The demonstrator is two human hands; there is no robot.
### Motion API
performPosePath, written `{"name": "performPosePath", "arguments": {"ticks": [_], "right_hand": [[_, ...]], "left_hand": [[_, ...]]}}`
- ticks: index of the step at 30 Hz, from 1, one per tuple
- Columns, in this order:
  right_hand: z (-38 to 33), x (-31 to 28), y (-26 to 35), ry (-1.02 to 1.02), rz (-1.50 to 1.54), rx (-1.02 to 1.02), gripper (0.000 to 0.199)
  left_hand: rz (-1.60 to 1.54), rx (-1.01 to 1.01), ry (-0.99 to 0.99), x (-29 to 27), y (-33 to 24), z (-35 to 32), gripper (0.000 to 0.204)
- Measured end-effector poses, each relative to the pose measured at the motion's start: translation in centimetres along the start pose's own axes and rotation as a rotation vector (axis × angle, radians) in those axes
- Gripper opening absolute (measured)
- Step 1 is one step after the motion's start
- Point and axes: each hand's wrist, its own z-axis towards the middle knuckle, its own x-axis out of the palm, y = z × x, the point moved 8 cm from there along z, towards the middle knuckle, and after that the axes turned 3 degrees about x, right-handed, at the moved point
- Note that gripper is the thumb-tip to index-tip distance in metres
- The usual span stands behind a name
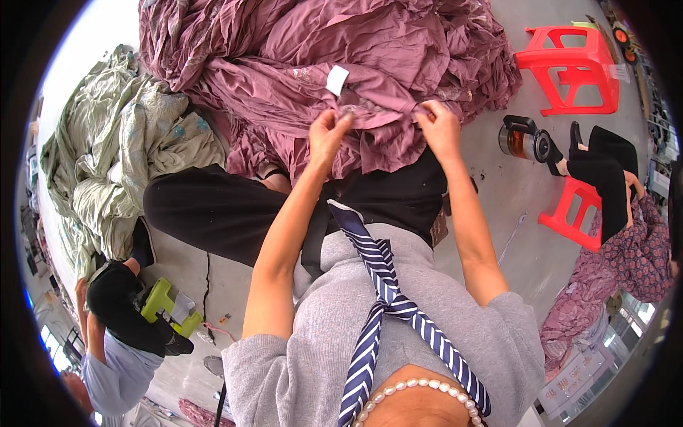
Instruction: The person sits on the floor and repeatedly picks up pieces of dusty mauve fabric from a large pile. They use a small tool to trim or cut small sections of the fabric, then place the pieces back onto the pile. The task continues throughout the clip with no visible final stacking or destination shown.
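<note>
A big heap of mauve fabric (398, 43) lies in front of me and spills toward my lap. My left hand (327, 139) is closed, thumb and fingers pinched at a fold of it just below a white label (337, 80). Farther right, my right hand (440, 129) pinches another part of the same fabric between thumb and fingers. The stretch of cloth between both hands is gathered and creased. Exactly what sits between the left fingertips is small and hard to see.
Pale green fabric (135, 128) is piled at the left. Red plastic stools (578, 67) stand at the right, near a glass teapot (525, 139) on the grey floor. A lime-green stool (171, 307) is at lower left. Seated people are on both sides.
</note>
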Motion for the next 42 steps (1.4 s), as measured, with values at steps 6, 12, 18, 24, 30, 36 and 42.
{"name": "performPosePath", "arguments": {"ticks": [6,12,18,24,30,36,42], "right_hand": [[3.0,-1.4,-0.3,0.197,0.934,0.255,0.007],[6.0,-2.0,-2.4,0.067,0.668,0.189,0.014],[2.4,-3.2,6.1,-0.125,0.463,-0.147,0.041],[5.0,3.1,9.4,0.082,0.661,-0.089,0.037],[7.8,4.6,4.3,0.191,1.202,0.340,0.009],[8.3,5.1,1.9,0.268,1.207,0.497,0.009],[8.8,5.4,1.8,0.325,1.215,0.472,0.011]], "left_hand": [[-0.331,0.162,-0.203,-3.6,-10.1,2.0,0.008],[-0.414,0.154,-0.137,-3.6,-14.9,7.2,0.011],[-0.301,0.051,0.003,-1.2,-17.3,8.7,0.015],[-0.189,0.026,0.289,4.6,-16.5,9.1,0.022],[0.092,0.338,-0.078,-1.4,-15.5,6.9,0.030],[-0.040,0.271,-0.280,-4.7,-8.0,1.3,0.023],[0.300,0.137,-0.118,-2.0,-2.2,-0.6,0.050]]}}
